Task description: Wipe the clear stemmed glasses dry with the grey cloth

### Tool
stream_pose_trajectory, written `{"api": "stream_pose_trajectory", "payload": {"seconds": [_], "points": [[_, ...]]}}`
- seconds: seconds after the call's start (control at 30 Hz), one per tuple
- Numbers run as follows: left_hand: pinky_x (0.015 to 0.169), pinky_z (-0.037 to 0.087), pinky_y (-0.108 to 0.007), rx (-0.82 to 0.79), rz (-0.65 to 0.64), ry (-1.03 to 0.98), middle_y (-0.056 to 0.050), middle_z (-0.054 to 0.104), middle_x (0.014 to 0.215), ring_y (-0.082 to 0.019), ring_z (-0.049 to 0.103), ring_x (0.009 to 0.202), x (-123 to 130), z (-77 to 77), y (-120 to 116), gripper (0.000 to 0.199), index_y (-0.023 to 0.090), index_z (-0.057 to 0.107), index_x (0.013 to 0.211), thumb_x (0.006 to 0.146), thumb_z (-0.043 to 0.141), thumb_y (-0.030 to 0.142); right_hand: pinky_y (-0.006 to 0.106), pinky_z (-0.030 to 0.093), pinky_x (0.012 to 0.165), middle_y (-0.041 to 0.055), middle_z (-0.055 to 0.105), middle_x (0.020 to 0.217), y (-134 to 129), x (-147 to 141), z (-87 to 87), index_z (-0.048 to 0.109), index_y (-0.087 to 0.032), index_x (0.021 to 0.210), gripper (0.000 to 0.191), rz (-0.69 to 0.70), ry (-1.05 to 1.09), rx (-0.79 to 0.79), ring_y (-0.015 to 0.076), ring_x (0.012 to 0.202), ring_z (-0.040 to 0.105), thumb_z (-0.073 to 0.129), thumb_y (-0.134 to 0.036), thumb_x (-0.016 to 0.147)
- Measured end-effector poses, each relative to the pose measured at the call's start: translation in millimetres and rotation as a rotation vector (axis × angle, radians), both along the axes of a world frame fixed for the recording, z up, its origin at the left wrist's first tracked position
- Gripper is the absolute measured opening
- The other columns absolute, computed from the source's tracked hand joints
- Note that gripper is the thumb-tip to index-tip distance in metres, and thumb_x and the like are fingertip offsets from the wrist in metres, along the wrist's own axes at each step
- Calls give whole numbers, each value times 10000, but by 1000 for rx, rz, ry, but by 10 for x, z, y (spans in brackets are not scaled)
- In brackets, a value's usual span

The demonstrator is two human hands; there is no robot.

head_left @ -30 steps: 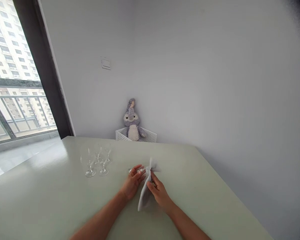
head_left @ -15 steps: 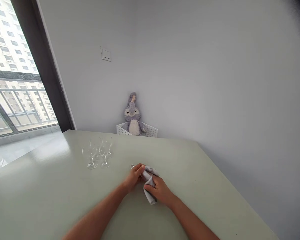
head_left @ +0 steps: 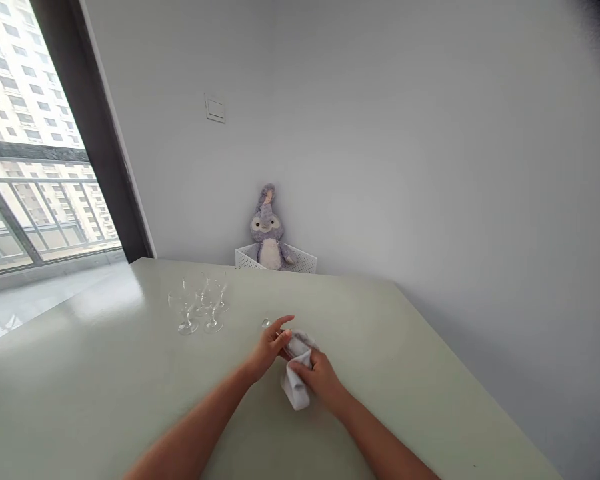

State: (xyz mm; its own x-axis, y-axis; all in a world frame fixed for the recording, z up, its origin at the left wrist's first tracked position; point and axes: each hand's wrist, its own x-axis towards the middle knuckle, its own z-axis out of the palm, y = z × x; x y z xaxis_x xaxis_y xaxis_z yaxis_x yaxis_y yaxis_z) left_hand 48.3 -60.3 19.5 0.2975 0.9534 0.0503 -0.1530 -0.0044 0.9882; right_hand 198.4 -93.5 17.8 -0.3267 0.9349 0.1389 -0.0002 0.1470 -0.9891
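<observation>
My left hand point(head_left: 270, 347) grips a clear stemmed glass, its index finger lifted and stretched out. A small shiny part of the glass point(head_left: 265, 323) shows beyond that hand; the rest is hidden by fingers and cloth. My right hand point(head_left: 320, 380) has its fingers round a light grey cloth point(head_left: 296, 387), pressed against the glass. One end of the cloth hangs down towards me. Farther off to the left, several clear stemmed glasses point(head_left: 213, 325) stand upright in a close group.
The pale green table point(head_left: 390, 387) reaches back to the wall. Behind its far edge, a purple plush rabbit point(head_left: 269, 233) sits in a white perforated basket point(head_left: 245, 260). A light switch point(head_left: 215, 109) is on the wall. A window point(head_left: 35, 167) lies to the left.
My left index finger has lifted off and straightened. The cloth has shifted and bunched in my right hand, its hanging end a little farther left. The view has moved slightly.
</observation>
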Motion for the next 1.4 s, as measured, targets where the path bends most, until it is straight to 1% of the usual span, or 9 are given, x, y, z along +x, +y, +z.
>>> {"api": "stream_pose_trajectory", "payload": {"seconds": [0.13, 0.33, 0.47, 0.57, 0.77, 1.0, 1.1, 1.27, 1.4], "points": [[578, 448, -267, -61, 70, 90, -21, 572, 702, -129, 532, 624, 14, -34, -1, 488, 176, 561, 1084, 788, 384, 522, 321, 390, 755, 41, 644, 845, 8, -5, -52, 637, -210, 936, 304, -69, -159, 152, 209, 788, 546, 592, -380, 688], [837, 404, -318, 111, -82, -196, -70, 483, 1191, -191, 494, 995, 34, -12, -60, 591, 291, 400, 1242, 697, 626, 314, 282, 415, 569, 41, 621, 721, 93, 6, 55, 622, -165, 887, 363, -74, 425, -288, 163, 604, 531, 552, -458, 685], [681, 442, -285, 44, 22, -69, -21, 582, 779, -131, 537, 701, 50, -49, -38, 498, 208, 469, 1190, 747, 530, 428, 290, 410, 669, 36, 633, 772, 7, -22, 43, 634, -172, 861, 292, -85, 98, -46, 176, 703, 540, 597, -393, 674], [663, 435, -270, 14, 86, -3, -35, 591, 829, -138, 530, 725, 68, -79, -43, 453, 194, 526, 1128, 791, 422, 480, 288, 397, 699, 12, 620, 695, -8, -26, -21, 643, -183, 752, 235, -149, -77, 74, 174, 699, 525, 620, -396, 655], [838, 402, -322, 30, -64, -176, -83, 433, 1270, -192, 495, 986, 43, -41, -66, 513, 268, 459, 1199, 709, 603, 324, 281, 410, 554, 32, 610, 668, 89, -31, 9, 626, -161, 809, 347, -176, 394, -337, 161, 583, 526, 522, -469, 688], [567, 451, -271, -47, 76, 8, 8, 539, 628, -105, 506, 549, -4, -38, 10, 445, 176, 535, 1086, 753, 494, 468, 270, 386, 646, 17, 615, 679, -36, -24, -36, 646, -182, 753, 261, -176, -57, 49, 172, 674, 522, 613, -418, 647], [618, 457, -281, -69, 81, -12, -19, 575, 705, -124, 529, 630, 21, -41, -19, 428, 173, 560, 1052, 784, 433, 480, 262, 391, 647, 14, 611, 679, -32, -9, -27, 641, -186, 737, 256, -164, -56, 36, 168, 684, 525, 622, -419, 633], [839, 404, -313, 12, -106, -209, -71, 476, 1222, -185, 501, 989, 44, 39, -98, 486, 272, 454, 1193, 729, 586, 327, 265, 395, 511, 27, 608, 701, 17, -26, 98, 607, -186, 829, 321, -184, 458, -411, 173, 623, 542, 502, -461, 698], [687, 454, -294, 3, -16, -110, -35, 601, 844, -139, 558, 726, 26, 43, -52, 498, 235, 445, 1197, 740, 552, 401, 283, 410, 592, 28, 620, 750, -74, -78, 74, 612, -193, 813, 264, -192, 214, -179, 179, 668, 539, 552, -420, 692]]}}
